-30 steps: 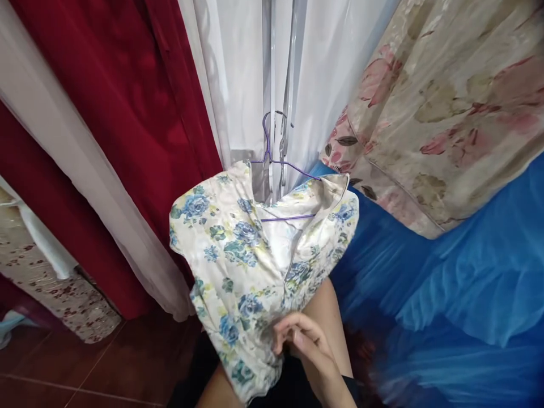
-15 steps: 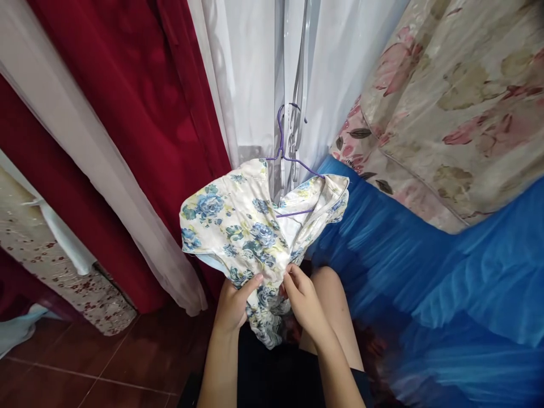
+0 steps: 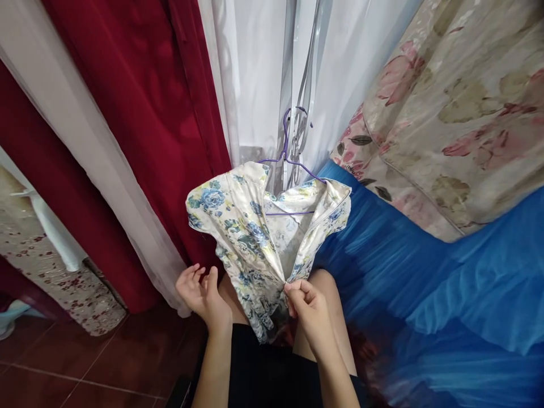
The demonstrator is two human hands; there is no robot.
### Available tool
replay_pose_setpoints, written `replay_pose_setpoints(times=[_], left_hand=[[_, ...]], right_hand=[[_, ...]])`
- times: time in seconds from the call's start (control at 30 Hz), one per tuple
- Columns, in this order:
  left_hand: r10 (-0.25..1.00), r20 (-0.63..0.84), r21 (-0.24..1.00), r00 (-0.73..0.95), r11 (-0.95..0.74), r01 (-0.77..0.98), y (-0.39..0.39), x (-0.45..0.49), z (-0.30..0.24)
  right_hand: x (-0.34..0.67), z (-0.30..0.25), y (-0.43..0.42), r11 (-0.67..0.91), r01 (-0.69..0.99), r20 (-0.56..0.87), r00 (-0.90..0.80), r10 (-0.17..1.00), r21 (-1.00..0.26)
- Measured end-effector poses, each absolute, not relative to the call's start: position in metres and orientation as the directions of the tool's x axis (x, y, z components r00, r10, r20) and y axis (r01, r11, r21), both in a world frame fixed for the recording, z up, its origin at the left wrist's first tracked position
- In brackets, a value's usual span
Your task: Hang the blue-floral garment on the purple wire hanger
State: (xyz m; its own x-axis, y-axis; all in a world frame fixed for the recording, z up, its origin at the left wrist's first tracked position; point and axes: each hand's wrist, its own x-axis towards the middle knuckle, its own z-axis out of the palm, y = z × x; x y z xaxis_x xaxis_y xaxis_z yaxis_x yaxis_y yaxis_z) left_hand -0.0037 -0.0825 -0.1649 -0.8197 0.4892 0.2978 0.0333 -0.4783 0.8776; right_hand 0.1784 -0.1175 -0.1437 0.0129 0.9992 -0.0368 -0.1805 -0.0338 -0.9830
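A white blouse with blue flowers and short sleeves hangs on a purple wire hanger, its V-shaped neckline spread open. At the bottom of that neckline, the fingertips of my right hand pinch the front edge of the cloth. My left hand is off to the left of the blouse, palm turned up, fingers loosely curled and apart, touching nothing. The lower part of the blouse falls in folds between my knees. What lies under my right fingertips is too small to make out.
Dark red curtains and white sheer cloth hang behind the blouse. To the right are a flower-patterned cloth and bulky blue fabric. Red floor tiles show at the lower left.
My left hand has let go of the blouse and moved left, away from it. My right hand keeps its pinch, slightly lower. The blouse front hangs straighter and its neckline is wider.
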Motion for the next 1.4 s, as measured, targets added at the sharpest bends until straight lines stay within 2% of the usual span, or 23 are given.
replay_pose_setpoints(times=[0.03, 0.1, 0.13, 0.2, 0.3, 0.47, 0.63, 0.73, 0.87, 0.93, 0.97, 1.0, 1.03, 1.1, 1.2, 1.27, 1.33, 1.4], left_hand=[[0.514, 0.363, 0.87, -0.778, -0.487, 0.084, -0.086, 0.001, -0.165], [0.75, 0.443, 0.888, -0.491, -0.443, 0.125, -0.094, 0.015, -0.165], [0.849, 0.435, 0.901, -0.301, -0.411, 0.141, -0.098, 0.023, -0.166], [0.927, 0.373, 0.916, -0.039, -0.361, 0.176, -0.103, 0.038, -0.169], [0.933, 0.359, 0.909, 0.022, -0.355, 0.216, -0.103, 0.049, -0.176], [0.904, 0.41, 0.838, 0.119, -0.425, 0.342, -0.098, 0.043, -0.183], [0.905, 0.394, 0.795, 0.162, -0.424, 0.434, -0.094, 0.032, -0.19], [0.88, 0.381, 0.721, 0.285, -0.476, 0.504, -0.08, 0.022, -0.194], [0.797, 0.352, 0.551, 0.492, -0.601, 0.579, -0.054, 0.005, -0.175], [0.73, 0.474, 0.485, 0.493, -0.683, 0.546, -0.044, -0.002, -0.143], [0.691, 0.585, 0.467, 0.425, -0.715, 0.52, -0.039, -0.004, -0.122], [0.624, 0.73, 0.44, 0.28, -0.742, 0.506, -0.035, -0.005, -0.099], [0.565, 0.811, 0.426, 0.149, -0.746, 0.512, -0.032, -0.004, -0.075], [0.5, 0.864, 0.392, 0.067, -0.749, 0.534, -0.024, 0.002, -0.031], [0.467, 0.857, 0.271, 0.218, -0.769, 0.579, -0.015, 0.017, 0.015], [0.425, 0.873, 0.214, 0.241, -0.776, 0.594, -0.011, 0.022, 0.029], [0.361, 0.92, 0.202, 0.149, -0.767, 0.609, -0.007, 0.015, 0.036], [0.295, 0.954, 0.26, -0.046, -0.742, 0.618, 0.004, -0.008, 0.037]], right_hand=[[0.178, -0.143, -0.119, -0.043, -0.185, -0.045, 0.006, 0.999, -0.982], [0.175, -0.141, -0.123, -0.052, -0.189, -0.049, -0.019, 0.999, -0.981], [0.173, -0.14, -0.124, -0.047, -0.193, -0.042, -0.031, 0.999, -0.98], [0.168, -0.136, -0.125, -0.029, -0.205, -0.019, -0.051, 0.999, -0.978], [0.166, -0.124, -0.119, 0.002, -0.22, 0.011, -0.037, 0.999, -0.975], [0.181, -0.07, -0.075, 0.136, -0.241, 0.101, 0.155, 0.983, -0.961], [0.179, -0.005, -0.023, 0.247, -0.308, 0.243, 0.052, 0.969, -0.919], [0.17, 0.016, -0.008, 0.32, -0.343, 0.315, 0.073, 0.946, -0.883], [0.165, 0.015, -0.007, 0.405, -0.321, 0.385, 0.128, 0.914, -0.856], [0.165, 0.008, -0.011, 0.398, -0.292, 0.385, 0.104, 0.917, -0.87], [0.165, 0.005, -0.013, 0.394, -0.278, 0.384, 0.09, 0.919, -0.876], [0.165, 0.002, -0.016, 0.395, -0.264, 0.389, 0.079, 0.918, -0.88], [0.165, 0.0, -0.018, 0.402, -0.248, 0.397, 0.074, 0.915, -0.881], [0.165, 0.0, -0.022, 0.424, -0.219, 0.421, 0.066, 0.905, -0.878], [0.164, 0.0, -0.019, 0.43, -0.208, 0.436, 0.023, 0.9, -0.878], [0.163, -0.007, -0.012, 0.421, -0.188, 0.426, 0.013, 0.905, -0.887], [0.162, -0.02, -0.005, 0.394, -0.139, 0.395, 0.021, 0.919, -0.909], [0.161, -0.036, -0.002, 0.342, -0.108, 0.342, 0.014, 0.94, -0.934]])
